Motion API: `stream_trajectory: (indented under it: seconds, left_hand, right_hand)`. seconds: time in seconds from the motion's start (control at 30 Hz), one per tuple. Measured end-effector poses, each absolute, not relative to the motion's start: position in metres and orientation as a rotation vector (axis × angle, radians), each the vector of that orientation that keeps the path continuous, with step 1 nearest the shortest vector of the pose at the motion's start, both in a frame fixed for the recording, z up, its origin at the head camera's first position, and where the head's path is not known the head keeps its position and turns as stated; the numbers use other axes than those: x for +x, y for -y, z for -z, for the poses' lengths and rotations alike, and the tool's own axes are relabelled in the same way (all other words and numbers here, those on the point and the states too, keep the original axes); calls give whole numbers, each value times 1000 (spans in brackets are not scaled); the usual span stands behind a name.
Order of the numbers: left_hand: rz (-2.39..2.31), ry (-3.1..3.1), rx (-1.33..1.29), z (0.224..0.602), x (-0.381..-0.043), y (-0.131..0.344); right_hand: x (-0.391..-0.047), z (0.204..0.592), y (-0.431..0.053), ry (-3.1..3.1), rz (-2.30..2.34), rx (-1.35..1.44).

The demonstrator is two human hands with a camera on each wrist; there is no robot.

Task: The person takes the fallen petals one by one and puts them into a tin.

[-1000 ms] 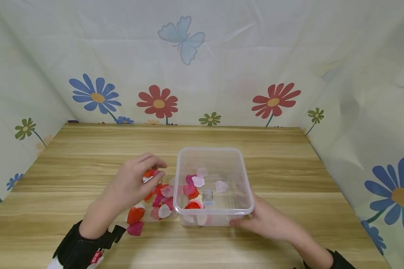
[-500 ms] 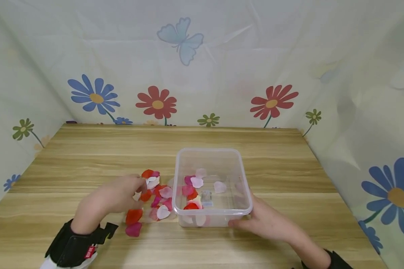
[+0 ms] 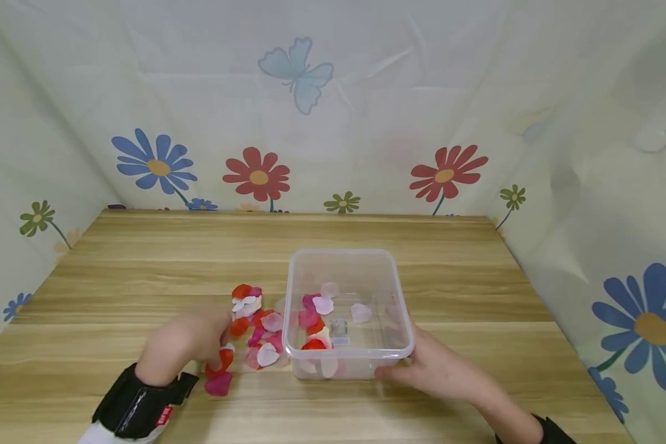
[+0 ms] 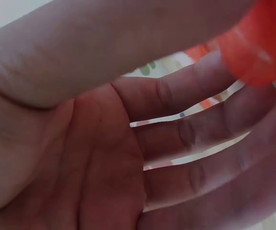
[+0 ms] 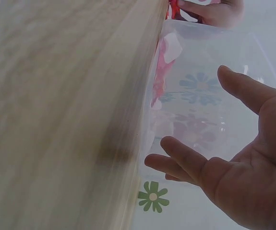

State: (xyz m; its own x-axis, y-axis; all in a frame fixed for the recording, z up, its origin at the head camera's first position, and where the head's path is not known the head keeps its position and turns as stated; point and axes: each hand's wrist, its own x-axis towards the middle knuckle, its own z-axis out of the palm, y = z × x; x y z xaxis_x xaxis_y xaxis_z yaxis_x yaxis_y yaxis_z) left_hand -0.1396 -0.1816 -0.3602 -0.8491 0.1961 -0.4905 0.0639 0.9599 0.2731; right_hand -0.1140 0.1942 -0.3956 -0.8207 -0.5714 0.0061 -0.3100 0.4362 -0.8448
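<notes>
So the left hand (image 3: 191,336) is bent down at the wrist, knuckles up, thumb and fingertips pointing at the table. In the left wrist view it looks like it's pinching a red petal (image 4: 262,52) between thumb and index finger, the other fingers long and gently bent. The right hand (image 3: 430,361) isn't clenched: its thumb is on the near side of a clear plastic container (image 3: 346,354), the other fingers pretty straight along the right wall. A magenta petal (image 3: 218,384) lies just below the left hand, and a loose petal pile (image 3: 267,354) sits between that hand and the container. More petals (image 3: 323,305) are inside, mostly left. It's all on a wood-grain table (image 3: 449,265), flowery backdrop (image 3: 361,123) behind.
</notes>
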Motion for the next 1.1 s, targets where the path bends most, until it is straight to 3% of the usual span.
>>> stream_trajectory:
  seconds: [0.47,1.1]
  left_hand:
    - [-261,-2598,257,367,-141,181]
    - [-512,-2626,279,358,-143,186]
  right_hand:
    - [-114,396,-194,-2423,1317,-758]
    - [-114,396,-194,-2458,1292,-799]
